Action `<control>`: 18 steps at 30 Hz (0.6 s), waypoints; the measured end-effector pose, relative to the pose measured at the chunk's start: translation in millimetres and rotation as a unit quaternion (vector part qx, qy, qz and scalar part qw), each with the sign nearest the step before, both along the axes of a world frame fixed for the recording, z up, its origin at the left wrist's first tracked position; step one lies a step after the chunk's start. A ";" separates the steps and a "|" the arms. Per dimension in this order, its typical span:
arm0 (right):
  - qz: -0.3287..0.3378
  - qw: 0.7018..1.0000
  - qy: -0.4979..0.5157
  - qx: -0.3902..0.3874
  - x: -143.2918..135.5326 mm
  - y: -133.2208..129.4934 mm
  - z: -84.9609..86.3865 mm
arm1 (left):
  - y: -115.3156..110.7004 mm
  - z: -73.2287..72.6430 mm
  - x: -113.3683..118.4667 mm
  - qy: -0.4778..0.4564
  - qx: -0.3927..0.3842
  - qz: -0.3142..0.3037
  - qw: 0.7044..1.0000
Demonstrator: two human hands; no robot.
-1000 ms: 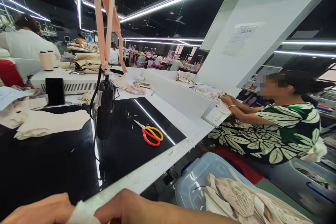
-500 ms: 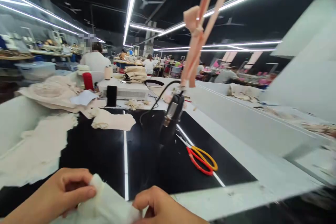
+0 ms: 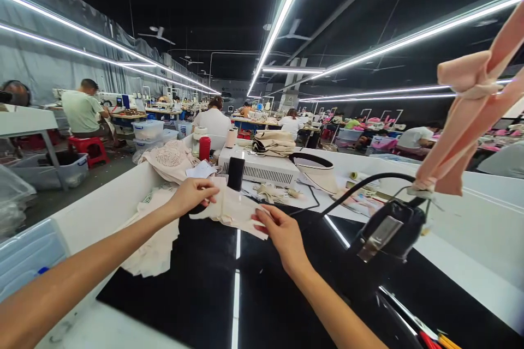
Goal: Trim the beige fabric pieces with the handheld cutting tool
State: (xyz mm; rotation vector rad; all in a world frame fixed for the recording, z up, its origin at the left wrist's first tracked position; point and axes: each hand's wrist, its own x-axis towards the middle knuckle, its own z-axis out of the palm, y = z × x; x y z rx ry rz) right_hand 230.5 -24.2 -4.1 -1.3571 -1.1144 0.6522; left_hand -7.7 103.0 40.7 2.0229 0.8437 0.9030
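A pale cream fabric piece (image 3: 239, 208) is stretched between my two hands over the far part of the black table top (image 3: 204, 289). My left hand (image 3: 194, 195) pinches its left end, near a black phone (image 3: 236, 173) standing upright. At the right end, the thumb and fingers of my right hand (image 3: 278, 229) grip the fabric. Left of the hands lies a spread of cream fabric pieces (image 3: 158, 251). Scissors (image 3: 428, 332) with red and yellow handles are at the lower right, partly cut off by the frame.
A black device (image 3: 388, 232) with a cable hangs from pink fabric strips (image 3: 470, 114) at the right. Behind the phone is a white box (image 3: 262, 166) bearing folded cloth (image 3: 274, 143). A red thread spool (image 3: 204, 148) stands near it. Several people sit farther back.
Both hands have moved forward from the near edge with cream fabric between them. The view has turned left, so the hanging device and scissors appear farther right.
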 end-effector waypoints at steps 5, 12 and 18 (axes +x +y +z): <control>-0.083 0.983 -0.160 0.042 30.6 53.1 -14.0 | 33.4 -18.6 30.9 0.014 0.108 0.018 0.994; -0.028 0.930 -0.366 -0.008 44.5 53.9 -53.0 | 40.2 -71.9 32.0 0.130 0.180 -0.010 0.975; -0.012 0.875 -0.482 -0.052 42.7 48.8 -56.2 | 42.5 -80.9 22.9 0.190 0.226 -0.027 0.955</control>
